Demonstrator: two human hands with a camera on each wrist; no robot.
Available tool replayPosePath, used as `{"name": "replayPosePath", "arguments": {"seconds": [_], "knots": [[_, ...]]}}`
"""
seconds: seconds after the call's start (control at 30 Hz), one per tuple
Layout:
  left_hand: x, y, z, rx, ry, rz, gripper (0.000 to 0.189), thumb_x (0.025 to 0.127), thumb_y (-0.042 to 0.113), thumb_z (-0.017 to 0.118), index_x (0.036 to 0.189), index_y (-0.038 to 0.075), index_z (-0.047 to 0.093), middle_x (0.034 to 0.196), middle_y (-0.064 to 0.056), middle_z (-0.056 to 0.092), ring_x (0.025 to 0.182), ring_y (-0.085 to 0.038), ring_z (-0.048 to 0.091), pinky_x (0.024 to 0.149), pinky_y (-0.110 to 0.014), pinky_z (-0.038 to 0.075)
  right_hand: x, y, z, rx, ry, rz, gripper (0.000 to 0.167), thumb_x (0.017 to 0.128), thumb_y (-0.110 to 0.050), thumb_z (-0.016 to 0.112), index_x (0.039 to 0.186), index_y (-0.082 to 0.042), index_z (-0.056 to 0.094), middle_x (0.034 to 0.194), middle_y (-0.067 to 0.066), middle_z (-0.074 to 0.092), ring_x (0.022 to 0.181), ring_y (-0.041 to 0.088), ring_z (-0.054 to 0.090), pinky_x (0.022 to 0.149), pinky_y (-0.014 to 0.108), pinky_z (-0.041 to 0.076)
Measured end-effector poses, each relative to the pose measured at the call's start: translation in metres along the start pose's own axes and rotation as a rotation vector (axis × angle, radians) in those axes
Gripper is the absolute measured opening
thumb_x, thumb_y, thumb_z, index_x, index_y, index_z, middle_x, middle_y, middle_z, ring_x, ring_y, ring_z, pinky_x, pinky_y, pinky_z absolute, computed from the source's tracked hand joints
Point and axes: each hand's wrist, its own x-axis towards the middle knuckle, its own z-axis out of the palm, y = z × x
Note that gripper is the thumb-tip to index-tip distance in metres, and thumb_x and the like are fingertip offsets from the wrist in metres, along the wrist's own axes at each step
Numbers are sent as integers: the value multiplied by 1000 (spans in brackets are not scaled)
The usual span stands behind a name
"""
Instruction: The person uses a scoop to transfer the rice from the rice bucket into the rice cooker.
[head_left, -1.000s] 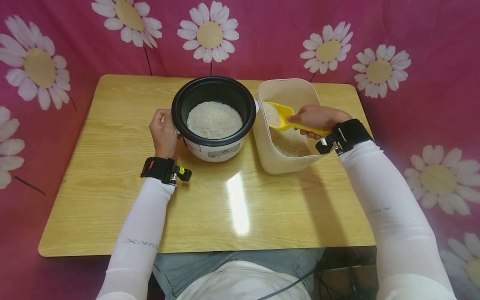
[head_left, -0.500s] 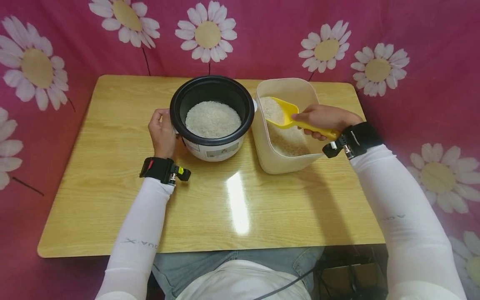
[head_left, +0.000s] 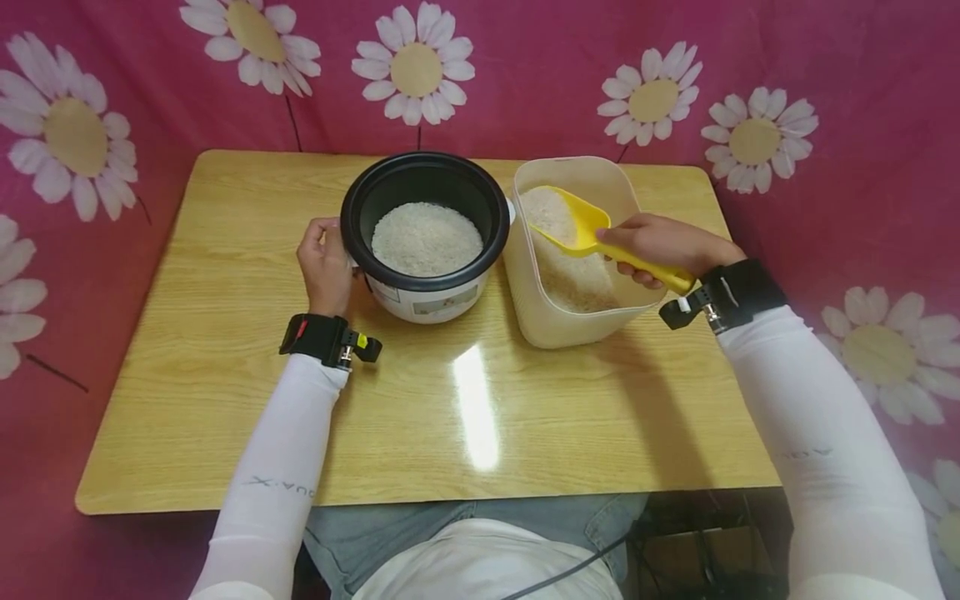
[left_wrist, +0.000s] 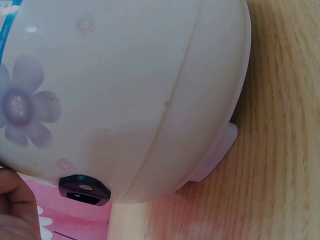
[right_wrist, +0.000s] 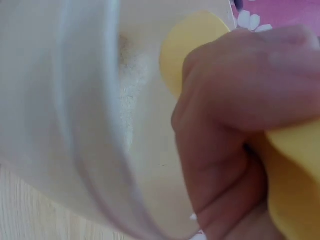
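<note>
A yellow scoop [head_left: 594,225] heaped with rice is in my right hand [head_left: 670,244], its fingers curled round the handle. The scoop's bowl hangs over a cream plastic bin [head_left: 558,327] with rice [head_left: 576,287] at the bottom. In the right wrist view my fingers [right_wrist: 220,150] and the back of the scoop [right_wrist: 192,47] appear beside the bin's rim. To the left stands a white rice cooker [head_left: 435,308] with a black inner pot holding white rice [head_left: 427,240]. My left hand [head_left: 325,267] grips the cooker's left side; its fingertips are partly hidden.
Both containers stand side by side on a wooden table [head_left: 225,417]. A dark power socket [left_wrist: 85,189] shows on the cooker's side in the left wrist view. Behind the table hangs a pink cloth [head_left: 517,75] with white flowers.
My right hand has drawn the filled scoop to the right and slightly towards me, over the bin. My left hand has stayed on the rice cooker.
</note>
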Motion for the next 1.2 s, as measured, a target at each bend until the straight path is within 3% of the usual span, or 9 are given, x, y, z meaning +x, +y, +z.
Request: {"name": "replayPosePath", "arguments": {"seconds": [0.4,0.73,1.2], "knots": [[3,-3,1,-7,14,28,20,107,19,50,91,21,63,68,10,64,46,-3,53,41,-19,42,-6,9,1,6,48,-8,55,106,-58,42,97,-5,53,71,1,53,52,17,48,48,30,44],[2,-5,0,-28,19,29,24,107,15,47,90,23,63,66,12,63,45,-2,52,41,-18,42,-12,14,6,191,81,-47,47,109,-53,40,95,-8,50,70,-1,52,51,16,47,50,28,44],[2,-3,0,-38,11,31,21,107,17,49,92,22,63,68,9,64,45,-3,53,41,-21,42,-23,-4,15,268,82,-54,48,107,-55,42,105,-7,48,73,-3,51,51,14,46,48,26,44]]}}
